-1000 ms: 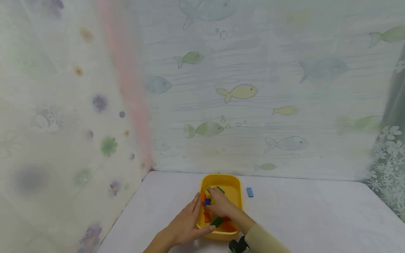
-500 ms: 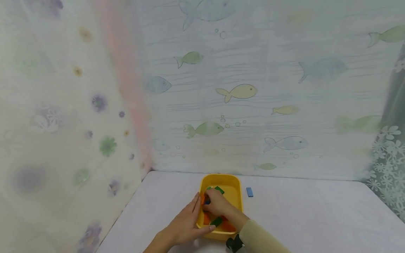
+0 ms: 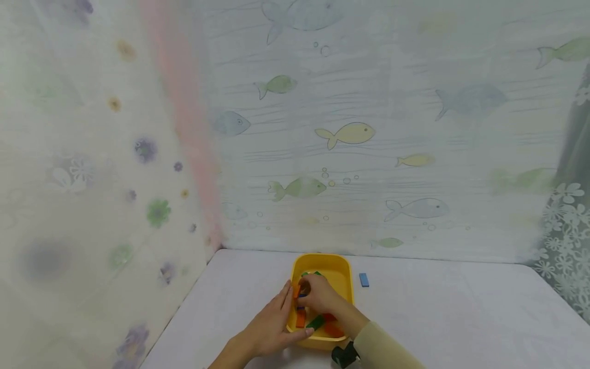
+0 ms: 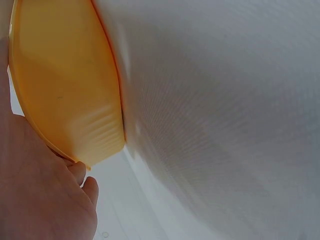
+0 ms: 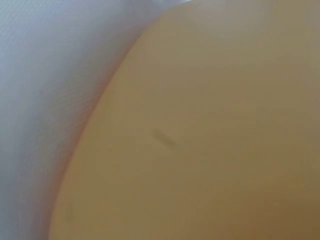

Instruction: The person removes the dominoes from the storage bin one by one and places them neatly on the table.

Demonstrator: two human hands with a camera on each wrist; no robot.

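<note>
In the head view, a yellow plastic tub [image 3: 343, 281] holds several small blocks. My left hand [image 3: 269, 325] lies along its left rim with long fingers and its thumb over the near end; the left wrist view shows this hand [image 4: 45, 190] against the tub's outer wall [image 4: 65, 65]. My right hand [image 3: 320, 296] reaches inside, its thumb and bent forefinger about a dark blue block [image 3: 301, 295], mostly hidden. Near it are an orange block [image 3: 300, 319], a green block [image 3: 315, 323] and red-orange pieces [image 3: 334, 329]. The right wrist view has only the tub's wall [image 5: 165, 100], blurred.
A light blue block [image 3: 364, 280] lies on the white tabletop [image 3: 438, 312], right of the tub. A dark object [image 3: 344, 354] sits by the right sleeve [image 3: 384, 348]. Behind the table hangs a fish-patterned curtain [image 3: 350, 215].
My right hand shifts slightly among the blocks, its fingers drawing in around the blue one. More of the orange block below it shows now. My left hand stays put.
</note>
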